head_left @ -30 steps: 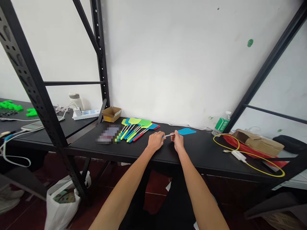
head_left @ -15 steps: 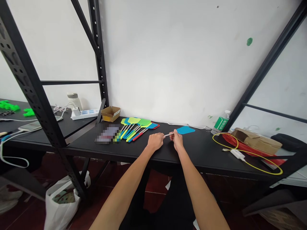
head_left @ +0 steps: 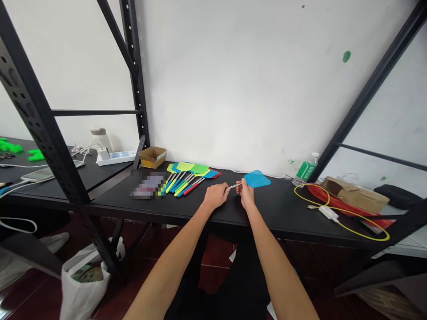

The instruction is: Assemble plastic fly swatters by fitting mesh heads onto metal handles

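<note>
A fly swatter with a blue mesh head (head_left: 256, 178) is held between both hands above the black table. My left hand (head_left: 216, 195) is closed round its handle end, which the fingers hide. My right hand (head_left: 246, 194) pinches the metal rod close to the blue head. Between the two hands a short stretch of the pale rod shows. To the left lies a fanned row of fly swatters (head_left: 191, 178) with green, yellow, blue and red heads and grips.
An open cardboard box (head_left: 152, 157) and a blurred patch sit at the table's left. On the right are a water bottle (head_left: 305, 170), a yellow cable (head_left: 367, 216), and a brown paper package (head_left: 355, 194) on red plastic. Black rack posts (head_left: 43, 115) flank the table.
The blue swatter head has turned from nearly edge-on to showing more of its mesh face. Both hands stay in about the same place.
</note>
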Available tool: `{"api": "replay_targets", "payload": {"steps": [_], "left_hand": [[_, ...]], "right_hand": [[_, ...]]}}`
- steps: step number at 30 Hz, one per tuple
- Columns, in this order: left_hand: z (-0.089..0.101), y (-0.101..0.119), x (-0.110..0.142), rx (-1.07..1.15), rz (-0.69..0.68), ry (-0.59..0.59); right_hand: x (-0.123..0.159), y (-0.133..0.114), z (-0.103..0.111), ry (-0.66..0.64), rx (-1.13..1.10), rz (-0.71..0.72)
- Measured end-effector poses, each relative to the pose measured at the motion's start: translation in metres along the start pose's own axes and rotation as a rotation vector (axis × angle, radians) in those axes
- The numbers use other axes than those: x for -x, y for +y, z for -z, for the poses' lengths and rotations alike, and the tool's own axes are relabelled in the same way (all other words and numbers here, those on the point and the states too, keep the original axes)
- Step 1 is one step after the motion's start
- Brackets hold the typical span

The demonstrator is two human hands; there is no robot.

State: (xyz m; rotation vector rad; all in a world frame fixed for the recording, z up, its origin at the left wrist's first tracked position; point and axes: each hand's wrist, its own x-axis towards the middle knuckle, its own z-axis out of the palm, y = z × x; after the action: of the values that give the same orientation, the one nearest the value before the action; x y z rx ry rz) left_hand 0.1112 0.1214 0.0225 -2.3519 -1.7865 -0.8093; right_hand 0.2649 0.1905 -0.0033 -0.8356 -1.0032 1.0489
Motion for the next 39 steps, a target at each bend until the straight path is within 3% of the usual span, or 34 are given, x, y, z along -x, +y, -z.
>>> {"api": "replay_targets", "payload": {"steps": [13,39], "left_hand": [[0.0,-0.003,-0.001,0.048,0.026,0.066],[0.002,-0.002,-0.001,0.091,0.056,0.049]], "right_hand": [[0.008,-0.014,-0.004,-0.025,-0.053,-0.068],[0.005,-0.012,-0.002,-0.049,0.005,-0.053]]}}
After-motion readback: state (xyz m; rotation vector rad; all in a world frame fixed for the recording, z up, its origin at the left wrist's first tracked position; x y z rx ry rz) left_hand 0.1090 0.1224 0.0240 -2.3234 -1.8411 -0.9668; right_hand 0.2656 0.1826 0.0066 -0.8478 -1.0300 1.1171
